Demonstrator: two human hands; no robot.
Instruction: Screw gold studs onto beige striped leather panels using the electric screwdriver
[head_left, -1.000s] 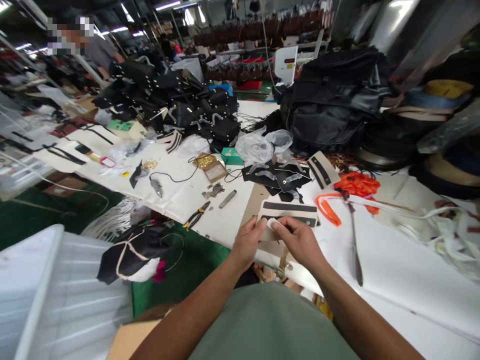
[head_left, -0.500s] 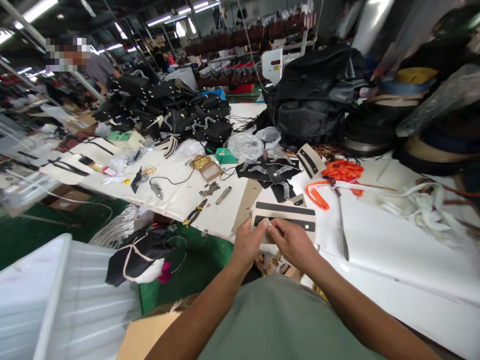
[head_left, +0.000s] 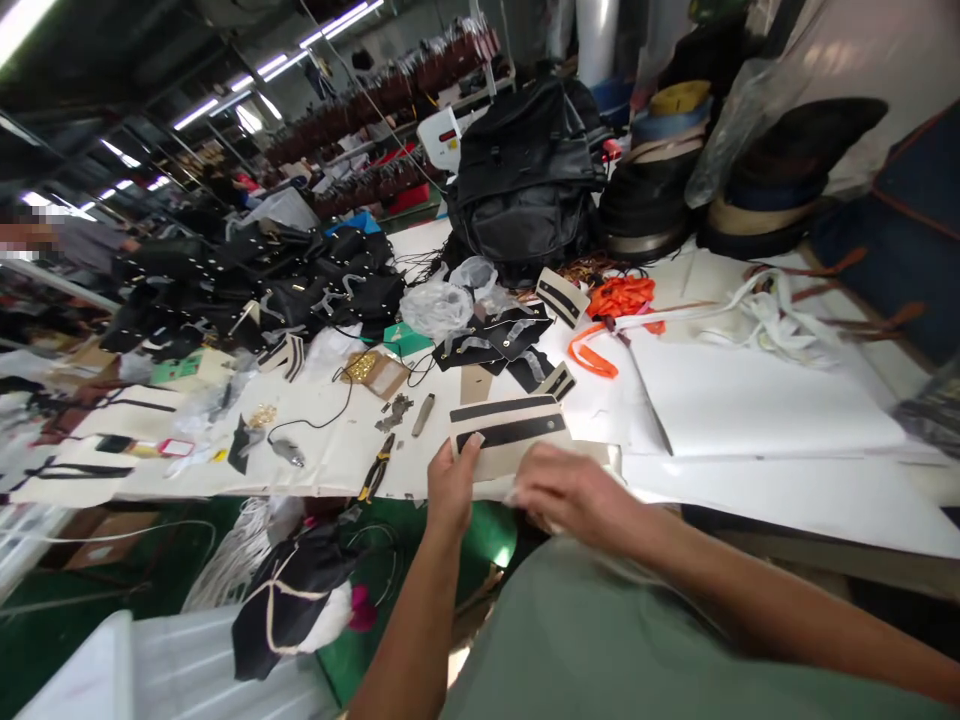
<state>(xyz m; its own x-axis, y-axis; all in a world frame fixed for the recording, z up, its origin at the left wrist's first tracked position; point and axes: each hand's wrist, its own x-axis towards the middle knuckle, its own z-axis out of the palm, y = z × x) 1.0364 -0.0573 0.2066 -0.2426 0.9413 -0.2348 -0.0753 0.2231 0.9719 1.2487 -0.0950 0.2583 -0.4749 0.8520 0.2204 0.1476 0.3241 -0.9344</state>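
Gripping the beige black-striped panel [head_left: 508, 435] in your left hand [head_left: 452, 487], you are blurring your right hand [head_left: 564, 490], its grip unreadable, with pliers [head_left: 374, 469] lying near on the white table [head_left: 750, 400].

A large black leather backpack [head_left: 525, 175] stands at the far side of the white worktable [head_left: 750, 400], with stacked rolls of webbing [head_left: 660, 170] just beside it. A loose orange strap [head_left: 611, 315] lies near flat black leather pieces [head_left: 487, 340]. Yellow-handled pliers [head_left: 375, 470] rest at the near edge, and a heap of black studded bags [head_left: 300, 280] fills the far left
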